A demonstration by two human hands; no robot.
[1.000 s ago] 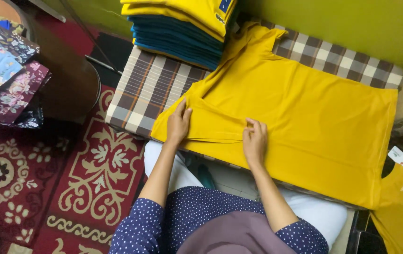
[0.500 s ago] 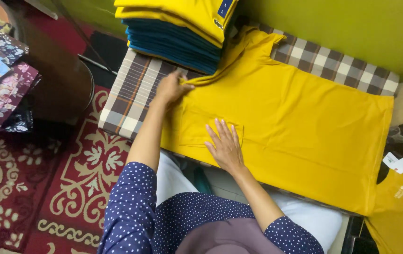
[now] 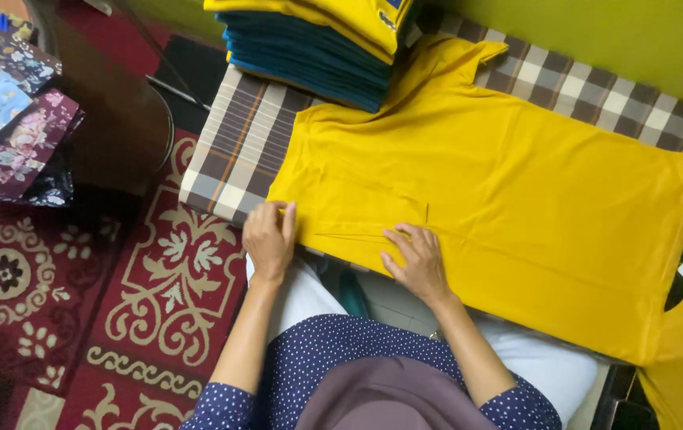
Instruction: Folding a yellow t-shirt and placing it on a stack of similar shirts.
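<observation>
Green wall (image 3: 596,40), red patterned carpet (image 3: 78,318), dark round table (image 3: 118,119)

Shirt (image 3: 500,183) lies on cushion (image 3: 238,147), stack (image 3: 317,40) behind.

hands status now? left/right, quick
Left hand: closed, pinching the near corner of the yellow shirt.
Right hand: open, fingers curled, resting on the shirt's near edge.

The yellow shirt (image 3: 500,191) is showing as soft matt knit cloth, smooth with faint creases. The checked cushion (image 3: 238,143) beneath is looking like coarser woven fabric. The stacked folded shirts (image 3: 317,40) are appearing as the same matt knit. The red patterned carpet (image 3: 102,295) is reading as dense pile, and the round table (image 3: 130,119) as dark glossy wood
</observation>
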